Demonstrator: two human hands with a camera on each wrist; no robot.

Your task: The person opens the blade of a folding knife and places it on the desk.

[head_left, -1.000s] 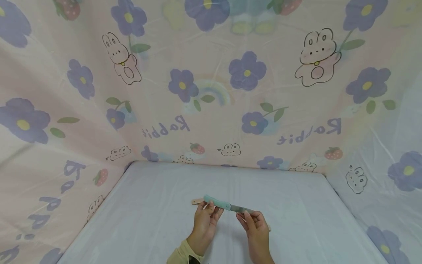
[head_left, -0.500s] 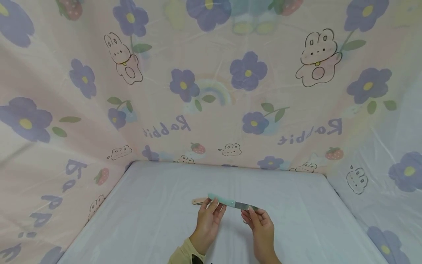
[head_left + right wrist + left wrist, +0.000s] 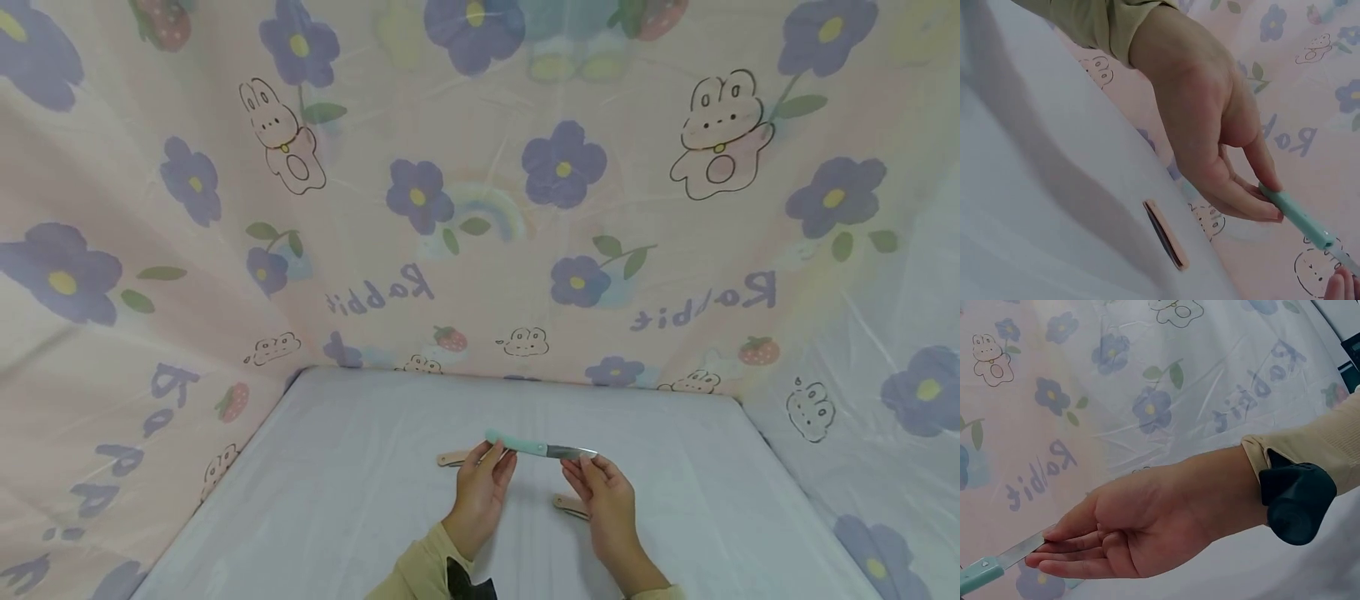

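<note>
Both hands hold up a folding knife (image 3: 517, 443) with a mint-green handle, its blade (image 3: 570, 452) out straight to the right. My left hand (image 3: 480, 492) pinches the handle near its far end, as the right wrist view also shows. With thumb and fingers, my right hand (image 3: 611, 500) pinches the blade near its tip; the left wrist view shows this grip on the blade (image 3: 1021, 551). On the table below lie two tan folded knives. One tan knife (image 3: 450, 458) is partly behind my left hand, the other tan knife (image 3: 568, 505) partly behind my right.
A white-covered table (image 3: 375, 417) lies under the hands. Patterned curtains (image 3: 487, 250) with flowers and rabbits rise at its back and sides. A black device (image 3: 1300, 503) is strapped on the right wrist, and another black device (image 3: 468, 579) is at the left wrist.
Both hands have shifted right and slightly away with the green knife, which now lies more level. The right-hand tan knife has come into view beside my right hand.
</note>
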